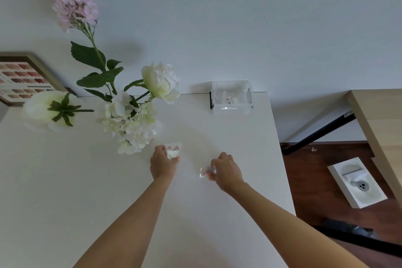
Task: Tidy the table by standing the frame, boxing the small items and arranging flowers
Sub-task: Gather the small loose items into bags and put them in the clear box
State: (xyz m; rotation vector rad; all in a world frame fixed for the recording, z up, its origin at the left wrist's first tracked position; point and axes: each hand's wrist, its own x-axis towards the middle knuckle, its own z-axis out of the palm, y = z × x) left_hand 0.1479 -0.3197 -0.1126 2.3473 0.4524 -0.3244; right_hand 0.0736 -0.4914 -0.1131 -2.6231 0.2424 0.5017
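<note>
Two hands [163,164]; two packets [173,151]; one box [231,97].

Both bare forearms reach forward from the bottom edge, roughly parallel, the left one steeper. The left hand [162,164] lies palm down with its wrist straight, thumb and fingers pinched around a small packet [173,152] at the fingertips. The right hand [226,171] sits a little nearer and well apart from the left, knuckles up, fingers curled inward and closed on a second small clear packet [207,172] at its left side.
</note>
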